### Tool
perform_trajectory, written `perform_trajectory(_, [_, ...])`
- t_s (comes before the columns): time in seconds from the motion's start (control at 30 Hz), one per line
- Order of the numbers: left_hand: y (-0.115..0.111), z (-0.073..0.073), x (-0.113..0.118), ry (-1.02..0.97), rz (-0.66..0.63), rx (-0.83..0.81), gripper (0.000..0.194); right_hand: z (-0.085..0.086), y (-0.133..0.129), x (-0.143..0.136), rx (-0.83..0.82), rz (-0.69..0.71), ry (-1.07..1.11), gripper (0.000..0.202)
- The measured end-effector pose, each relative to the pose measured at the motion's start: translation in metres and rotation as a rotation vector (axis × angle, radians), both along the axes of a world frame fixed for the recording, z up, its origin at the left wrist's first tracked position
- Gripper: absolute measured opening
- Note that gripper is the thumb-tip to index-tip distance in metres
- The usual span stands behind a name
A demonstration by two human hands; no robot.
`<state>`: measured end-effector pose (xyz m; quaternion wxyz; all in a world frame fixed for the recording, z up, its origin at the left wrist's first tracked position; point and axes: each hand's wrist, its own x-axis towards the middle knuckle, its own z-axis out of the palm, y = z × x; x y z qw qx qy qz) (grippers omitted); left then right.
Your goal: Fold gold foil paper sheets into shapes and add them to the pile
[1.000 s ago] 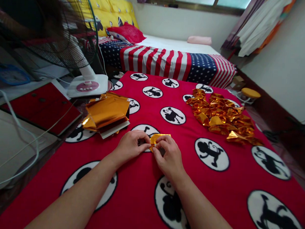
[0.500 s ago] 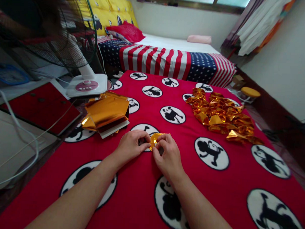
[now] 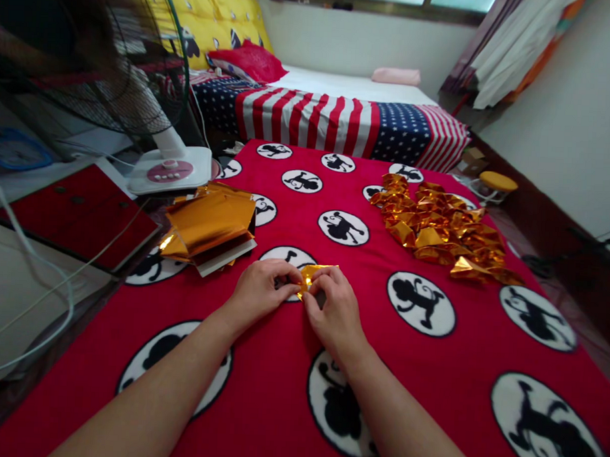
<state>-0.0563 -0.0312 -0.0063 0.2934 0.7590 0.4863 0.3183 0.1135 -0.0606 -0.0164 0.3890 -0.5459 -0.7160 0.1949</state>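
A small piece of gold foil paper [image 3: 309, 274] is pinched between my two hands, just above the red cloth [image 3: 274, 387]. My left hand [image 3: 263, 288] grips its left end with thumb and index finger. On the near right side, my right hand [image 3: 335, 303] presses thumb against fingers on the same piece. Part of the foil is hidden behind my fingers. A stack of flat gold foil sheets [image 3: 210, 215] lies to the left. Over at the right rests a heap of folded gold foil pieces [image 3: 435, 226].
A fan [image 3: 170, 167] stands at the left beside a red panel [image 3: 80, 210], with a white cable [image 3: 58, 263] hanging near. Beyond the cloth is a bed [image 3: 309, 115] with striped and starred fabric. A yellow stool [image 3: 497, 182] sits at the right.
The view has shifted slightly, so the surroundings sit a little further left. Both hands keep their pinch on the gold foil, with almost no finger movement.
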Motion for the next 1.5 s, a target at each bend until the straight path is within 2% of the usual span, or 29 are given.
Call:
perform_trajectory(0.33, [0.001,0.0,0.001,-0.011,0.003,-0.008,0.014,0.003,-0.001,0.001,-0.036,0.0,-0.016,0.014])
perform_trajectory(0.5, [0.0,0.0,0.0,-0.052,0.006,-0.047,0.015,-0.001,0.001,0.002,-0.015,0.033,-0.013,0.018])
perform_trajectory(0.83, [0.007,0.002,-0.01,-0.065,0.166,-0.106,0.011,-0.003,0.002,0.003,-0.015,0.037,0.0,0.016])
perform_trajectory(0.93, [0.008,0.003,-0.011,-0.068,0.179,-0.096,0.011,-0.003,0.003,0.003,-0.009,0.039,0.005,0.017])
perform_trajectory(1.23, [0.002,-0.002,-0.002,0.142,0.149,0.005,0.009,-0.001,0.002,0.004,-0.024,0.034,-0.005,0.014])
perform_trajectory(1.5, [-0.001,0.001,0.002,0.161,0.149,-0.007,0.007,0.002,0.005,0.002,-0.063,0.001,-0.008,0.012])
